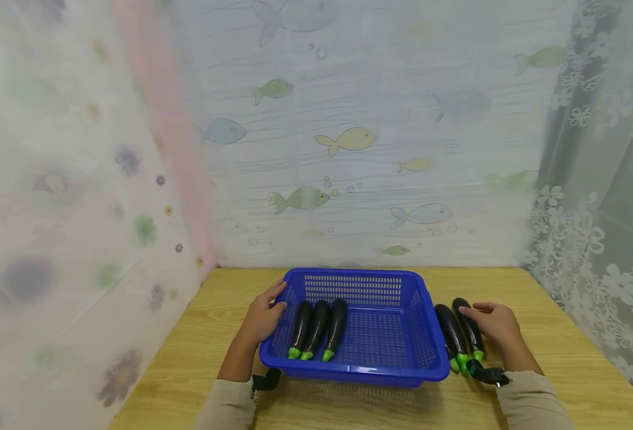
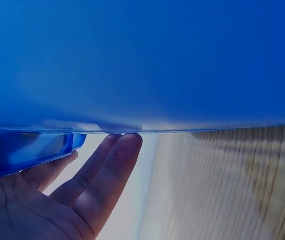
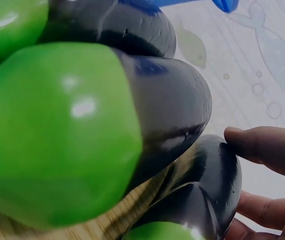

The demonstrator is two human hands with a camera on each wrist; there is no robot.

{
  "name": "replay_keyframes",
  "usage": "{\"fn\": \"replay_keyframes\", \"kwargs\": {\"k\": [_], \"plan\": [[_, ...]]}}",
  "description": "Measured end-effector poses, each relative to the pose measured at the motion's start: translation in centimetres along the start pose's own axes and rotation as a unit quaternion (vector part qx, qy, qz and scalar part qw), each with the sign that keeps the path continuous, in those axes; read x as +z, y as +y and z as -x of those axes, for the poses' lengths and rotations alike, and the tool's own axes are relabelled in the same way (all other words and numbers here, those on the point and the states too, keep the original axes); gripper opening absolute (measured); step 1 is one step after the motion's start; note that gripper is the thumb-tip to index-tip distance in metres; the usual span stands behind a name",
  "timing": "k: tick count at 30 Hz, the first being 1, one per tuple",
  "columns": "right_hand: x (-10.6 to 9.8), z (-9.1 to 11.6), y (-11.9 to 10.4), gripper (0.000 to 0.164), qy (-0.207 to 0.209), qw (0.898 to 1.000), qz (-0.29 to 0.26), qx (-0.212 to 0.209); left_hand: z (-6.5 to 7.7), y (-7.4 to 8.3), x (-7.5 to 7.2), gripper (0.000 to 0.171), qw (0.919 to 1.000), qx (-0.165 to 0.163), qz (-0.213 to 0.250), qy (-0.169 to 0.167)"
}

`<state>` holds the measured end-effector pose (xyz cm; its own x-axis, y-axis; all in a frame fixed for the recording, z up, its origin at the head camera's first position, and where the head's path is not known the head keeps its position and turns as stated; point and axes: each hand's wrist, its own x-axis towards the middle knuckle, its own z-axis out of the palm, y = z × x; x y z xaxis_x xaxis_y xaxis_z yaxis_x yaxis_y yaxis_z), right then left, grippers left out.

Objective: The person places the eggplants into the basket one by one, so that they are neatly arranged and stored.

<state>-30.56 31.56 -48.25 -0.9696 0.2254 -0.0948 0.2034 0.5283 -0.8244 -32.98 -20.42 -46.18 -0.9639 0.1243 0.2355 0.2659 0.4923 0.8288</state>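
A blue plastic basket [image 1: 349, 368] with slotted walls holds three dark eggplants [image 1: 316, 328] with green stem ends, side by side at its left. My left hand [image 1: 263, 319] grips the basket's left rim, the thumb over the edge; in the left wrist view its fingers [image 2: 107, 185] touch the blue wall. To the right of the basket lie three more eggplants, the innermost partly hidden by the basket wall. My right hand [image 1: 496, 328] holds the outermost eggplant [image 1: 468, 328] near its dark upper end, with thumb and fingers on either side, as the right wrist view shows.
The wood-grain table [image 1: 198, 334] runs up to a fish-print curtain [image 1: 375, 179] at the back. A flower-print sheet [image 1: 80, 209] hangs at the left and a lace curtain [image 1: 607, 269] at the right. Each wrist wears a black strap [image 1: 488, 375].
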Motion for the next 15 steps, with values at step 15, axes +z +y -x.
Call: {"fn": "replay_keyframes", "kwargs": {"k": [15], "plan": [[0.01, -0.16, 0.10, 0.080, 0.004, 1.000, 0.004, 0.000, -0.04, 0.24, -0.01, 0.057, 0.9998, -0.005, -0.018, 0.003]]}}
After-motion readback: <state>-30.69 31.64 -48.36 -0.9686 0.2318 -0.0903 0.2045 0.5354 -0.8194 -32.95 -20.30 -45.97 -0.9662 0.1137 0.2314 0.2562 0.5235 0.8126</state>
